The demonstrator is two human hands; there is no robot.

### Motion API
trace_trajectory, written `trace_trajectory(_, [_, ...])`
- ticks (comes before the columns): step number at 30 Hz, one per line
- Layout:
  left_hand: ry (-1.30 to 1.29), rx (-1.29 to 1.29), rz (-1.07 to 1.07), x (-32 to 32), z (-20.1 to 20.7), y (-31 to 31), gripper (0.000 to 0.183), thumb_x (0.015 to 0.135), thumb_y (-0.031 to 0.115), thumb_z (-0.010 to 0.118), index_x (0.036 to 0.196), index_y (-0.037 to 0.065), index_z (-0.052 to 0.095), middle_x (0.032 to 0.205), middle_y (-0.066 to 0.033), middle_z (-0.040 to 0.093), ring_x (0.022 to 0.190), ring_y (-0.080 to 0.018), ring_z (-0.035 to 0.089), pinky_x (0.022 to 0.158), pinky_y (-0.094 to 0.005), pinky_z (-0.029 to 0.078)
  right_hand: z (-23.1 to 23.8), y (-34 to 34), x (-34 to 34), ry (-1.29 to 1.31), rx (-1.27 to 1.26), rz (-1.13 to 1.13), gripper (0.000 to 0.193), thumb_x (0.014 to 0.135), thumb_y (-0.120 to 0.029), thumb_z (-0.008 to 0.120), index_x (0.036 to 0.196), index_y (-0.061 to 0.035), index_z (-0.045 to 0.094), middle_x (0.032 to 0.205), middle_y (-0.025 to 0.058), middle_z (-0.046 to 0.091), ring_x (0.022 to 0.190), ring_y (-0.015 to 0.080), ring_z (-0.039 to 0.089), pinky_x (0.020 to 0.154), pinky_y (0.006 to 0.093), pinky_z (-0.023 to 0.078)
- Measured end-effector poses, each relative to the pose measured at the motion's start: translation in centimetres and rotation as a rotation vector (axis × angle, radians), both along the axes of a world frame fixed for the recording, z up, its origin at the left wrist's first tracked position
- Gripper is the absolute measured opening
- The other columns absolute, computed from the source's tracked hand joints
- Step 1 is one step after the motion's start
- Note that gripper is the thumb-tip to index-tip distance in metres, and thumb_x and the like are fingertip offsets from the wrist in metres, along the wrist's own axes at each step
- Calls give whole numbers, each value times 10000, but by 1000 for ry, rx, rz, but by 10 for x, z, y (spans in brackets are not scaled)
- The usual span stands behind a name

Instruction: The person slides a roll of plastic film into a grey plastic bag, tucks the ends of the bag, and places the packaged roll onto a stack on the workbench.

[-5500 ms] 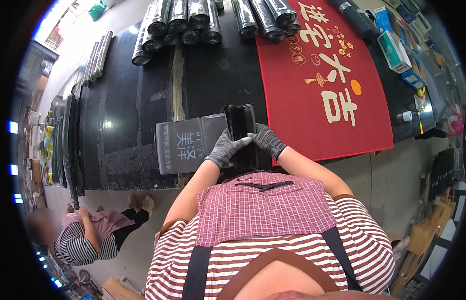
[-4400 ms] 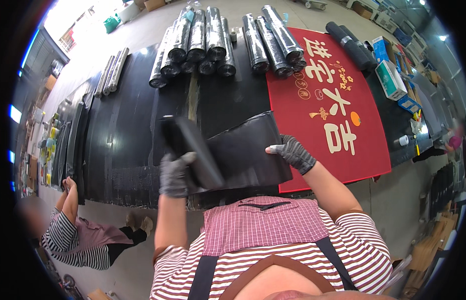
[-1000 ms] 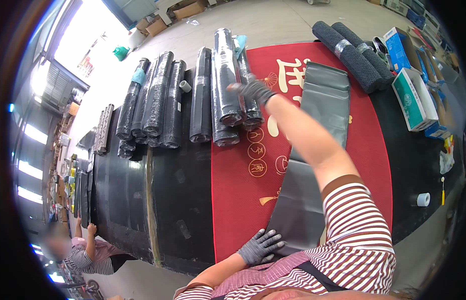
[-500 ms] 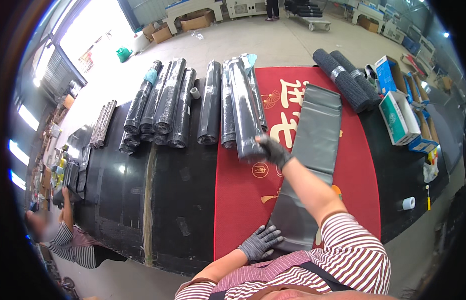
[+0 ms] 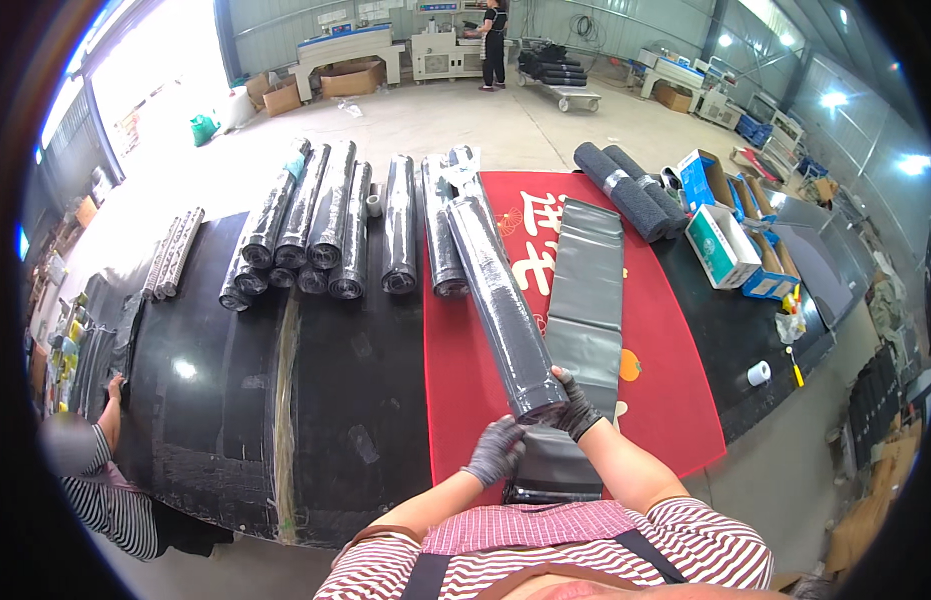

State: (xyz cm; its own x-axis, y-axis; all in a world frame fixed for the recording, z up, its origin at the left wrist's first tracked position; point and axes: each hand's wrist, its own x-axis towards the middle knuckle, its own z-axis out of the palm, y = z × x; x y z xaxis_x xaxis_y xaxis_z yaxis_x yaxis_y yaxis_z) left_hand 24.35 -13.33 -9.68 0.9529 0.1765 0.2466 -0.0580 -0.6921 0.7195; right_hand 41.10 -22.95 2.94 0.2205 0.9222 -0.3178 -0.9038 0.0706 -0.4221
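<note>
A black roll [image 5: 506, 315] wrapped in shiny clear film lies slantwise above the red mat [image 5: 676, 400], its near end toward me. My right hand [image 5: 578, 408], in a dark grey glove, grips that end from the right side. At the left of the same end, my gloved left hand [image 5: 496, 452] has its fingers closed against the roll's lower edge. Beneath the roll and my hands stretches a long, flat sheet of dark grey plastic [image 5: 588, 290]; its near part is partly hidden by my hands. Pale characters and ornaments decorate the mat.
Several wrapped rolls [image 5: 331, 215] lie on the black table [image 5: 211, 400] to the left. Two dark textured rolls [image 5: 626, 190] and open cardboard boxes [image 5: 724, 245] are at the far right, near a white tape roll [image 5: 759, 373]. A co-worker [image 5: 106, 490] stands at the left edge.
The wrapped roll has come toward me, its near end now over the plastic sheet. My left hand has risen from the sheet to the roll's end. The view has tilted upward.
</note>
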Motion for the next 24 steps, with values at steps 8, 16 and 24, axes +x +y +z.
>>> trace_trajectory(8, [129, -1931, -63, -17, 70, 58, 825, 763, 590, 670, 1361, 80, 418, 1249, -156, 553, 1177, -278, 505, 1021, -458, 389, 18, -46, -155, 224, 11, 116, 871, 678, -530, 706, 1303, 19, 451, 1195, 272, 565, 1056, 442, 578, 950, 558, 445])
trace_trajectory(16, [228, -1855, -207, -45, 74, 41, 733, 758, 465, 730, 1297, 40, 473, 1149, -140, 612, 1046, -260, 599, 947, -396, 480, 17, -75, -172, -214, -305, 132, 620, 787, -383, 658, 1274, -32, 504, 1149, 127, 620, 1015, 246, 601, 942, 418, 464])
trace_trajectory(24, [-11, -1139, -104, -27, 174, -5, 849, 748, 281, 766, 1387, -5, 286, 1246, -137, 515, 1135, -233, 522, 975, -358, 430, 108, -64, -99, -1280, -521, -339, 967, 769, -360, 748, 1453, 9, 172, 1231, 113, 550, 1179, 222, 488, 988, 332, 408])
